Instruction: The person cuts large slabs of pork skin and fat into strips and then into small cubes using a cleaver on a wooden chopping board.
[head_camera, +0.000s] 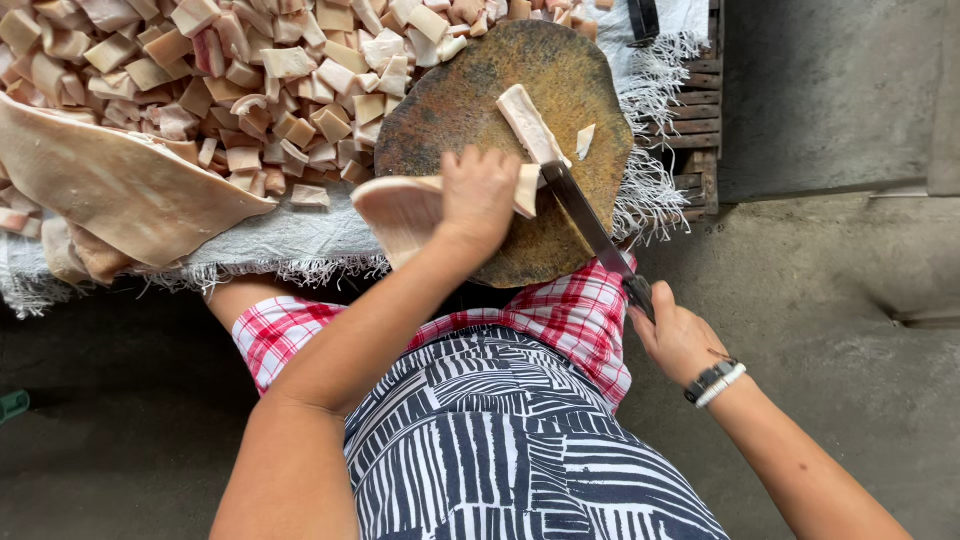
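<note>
On the round, dark, worn wooden chopping block (470, 100), the left hand (478, 198) presses down a pale slab of pork skin (400, 212) while the right hand (675, 335) grips a long-bladed knife (590, 228) cutting its edge.

Your 2 arms are bare to the shoulder, with no sleeves. Your right hand (677, 338) carries 2 bands at the wrist, a dark beaded bracelet (708, 379) beside a white one. You wear a black-and-white striped apron (510, 440) over red-and-white checked cloth shorts (575, 315). Your left hand (478, 198) wears nothing.
</note>
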